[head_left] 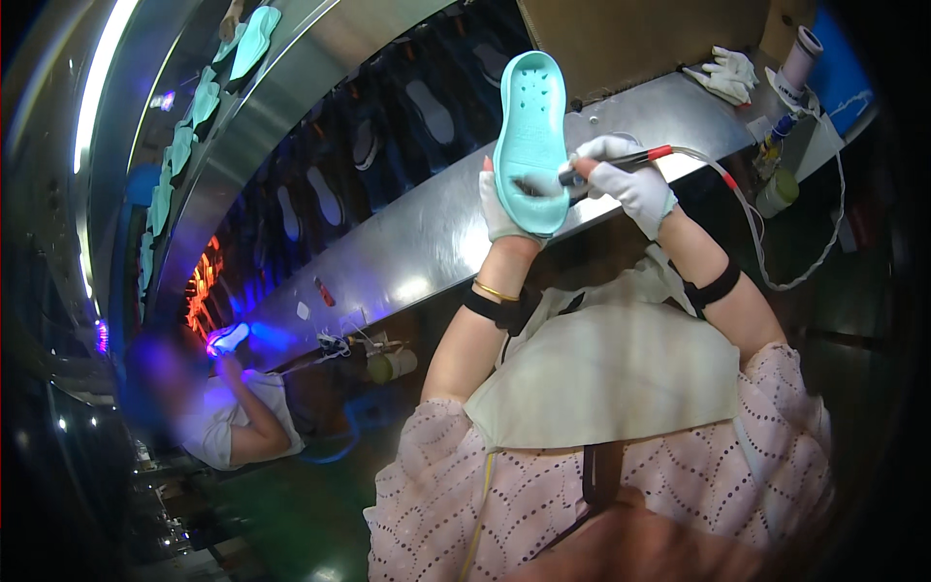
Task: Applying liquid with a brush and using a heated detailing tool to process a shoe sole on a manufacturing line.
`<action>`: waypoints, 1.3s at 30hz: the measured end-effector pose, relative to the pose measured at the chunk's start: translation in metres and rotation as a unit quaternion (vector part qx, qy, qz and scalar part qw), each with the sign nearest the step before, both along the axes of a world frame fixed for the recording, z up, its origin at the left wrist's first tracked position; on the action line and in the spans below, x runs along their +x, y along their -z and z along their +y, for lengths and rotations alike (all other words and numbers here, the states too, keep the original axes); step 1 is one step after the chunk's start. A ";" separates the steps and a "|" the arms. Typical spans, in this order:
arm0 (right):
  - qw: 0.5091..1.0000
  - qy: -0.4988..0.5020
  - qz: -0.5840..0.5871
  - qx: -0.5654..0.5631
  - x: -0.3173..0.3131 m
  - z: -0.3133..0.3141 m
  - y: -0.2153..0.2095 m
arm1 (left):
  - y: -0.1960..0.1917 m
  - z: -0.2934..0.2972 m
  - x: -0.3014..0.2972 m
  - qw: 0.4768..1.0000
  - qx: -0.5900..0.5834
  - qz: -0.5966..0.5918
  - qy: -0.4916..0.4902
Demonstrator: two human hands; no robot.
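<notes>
A turquoise shoe sole (530,136) stands almost upright before me, its inner side showing, with small holes near the toe end. My left hand (496,209), in a white glove with bare fingertips, grips it at the heel from behind; most of those fingers are hidden. My right hand (632,190), gloved the same way, is closed around a hose-fed brush (635,158) with a dark handle and red bands. The blurred bristles reach over the heel area of the sole. A pale tube runs off the handle to the right.
A metal ledge (407,247) runs beside a conveyor carrying several dark soles (430,112). White gloves (727,76) and a spool-like cylinder (801,58) lie at the far right. More turquoise soles (206,97) line an upper rack. A co-worker (242,412) holds a lit sole at left.
</notes>
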State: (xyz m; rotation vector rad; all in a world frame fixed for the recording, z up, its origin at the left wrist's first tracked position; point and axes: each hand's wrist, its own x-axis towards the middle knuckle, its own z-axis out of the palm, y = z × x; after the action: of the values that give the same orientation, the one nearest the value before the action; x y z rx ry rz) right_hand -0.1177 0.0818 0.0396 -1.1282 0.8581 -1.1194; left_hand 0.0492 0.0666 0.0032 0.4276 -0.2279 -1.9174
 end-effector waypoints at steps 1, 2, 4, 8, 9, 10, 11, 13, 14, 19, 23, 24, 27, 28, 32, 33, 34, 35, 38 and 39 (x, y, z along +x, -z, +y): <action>0.997 0.062 0.003 -0.047 0.004 -0.004 0.007 | -0.004 0.002 -0.004 0.999 0.009 -0.034 -0.019; 0.993 0.062 0.022 -0.094 0.006 -0.007 0.014 | -0.008 0.006 -0.009 1.000 0.000 -0.010 -0.012; 0.982 0.040 0.054 -0.178 0.017 -0.003 0.015 | 0.002 0.003 -0.001 0.998 -0.029 -0.044 -0.022; 0.995 -0.012 0.003 -0.100 0.017 0.001 0.003 | 0.003 0.007 0.003 0.998 -0.056 -0.023 -0.034; 0.998 -0.009 -0.053 -0.024 0.010 -0.003 -0.002 | -0.001 0.006 -0.001 0.997 -0.026 -0.045 -0.056; 0.996 0.054 -0.038 -0.062 0.007 -0.008 -0.004 | -0.005 0.007 -0.005 0.999 -0.024 -0.007 -0.045; 0.992 0.104 -0.051 -0.046 0.001 -0.014 -0.007 | -0.010 0.012 -0.008 0.999 -0.039 0.007 -0.019; 0.983 0.165 -0.013 -0.082 0.004 -0.033 0.006 | -0.010 0.017 -0.010 0.993 -0.109 0.009 0.046; 0.983 0.146 0.009 -0.113 0.007 -0.032 0.011 | -0.005 0.015 -0.010 0.992 -0.113 0.009 0.048; 0.989 0.064 0.052 -0.124 0.014 -0.017 -0.011 | -0.001 0.012 -0.003 0.999 -0.036 -0.009 -0.038; 0.986 0.150 -0.064 -0.041 -0.007 -0.054 -0.018 | -0.006 0.013 0.007 0.994 -0.093 -0.053 0.013; 0.986 0.152 -0.062 -0.042 -0.007 -0.054 -0.013 | -0.010 0.015 0.007 0.989 -0.120 -0.080 0.019; 0.969 0.073 -0.007 -0.236 -0.004 -0.044 0.001 | -0.012 0.012 0.013 0.983 -0.146 -0.112 0.017; 0.976 0.029 0.016 -0.216 -0.003 -0.030 -0.002 | -0.012 0.010 0.017 0.982 -0.143 -0.120 0.004; 0.975 0.008 0.023 -0.221 -0.015 -0.030 -0.010 | -0.018 0.011 0.022 0.972 -0.168 -0.164 0.008; 0.967 0.021 0.004 -0.254 -0.018 -0.040 -0.012 | -0.018 0.014 0.025 0.972 -0.164 -0.167 0.007; 0.964 0.028 0.009 -0.263 -0.018 -0.042 -0.021 | -0.019 0.013 0.026 0.968 -0.174 -0.180 0.013; 0.962 0.036 0.015 -0.271 -0.018 -0.043 -0.032 | -0.019 0.012 0.026 0.964 -0.183 -0.194 0.019; 0.874 0.025 0.224 -0.430 -0.027 -0.036 -0.041 | -0.021 0.007 0.022 0.967 -0.156 -0.201 -0.011; 0.835 -0.021 0.275 -0.477 -0.027 -0.031 -0.040 | -0.022 0.005 0.025 0.966 -0.150 -0.209 -0.024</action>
State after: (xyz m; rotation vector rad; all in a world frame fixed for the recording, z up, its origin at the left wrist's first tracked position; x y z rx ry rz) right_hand -0.1449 0.0511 0.0800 -2.3775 0.6722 -1.2244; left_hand 0.0745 0.0717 0.0249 0.6216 -0.7658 -1.6921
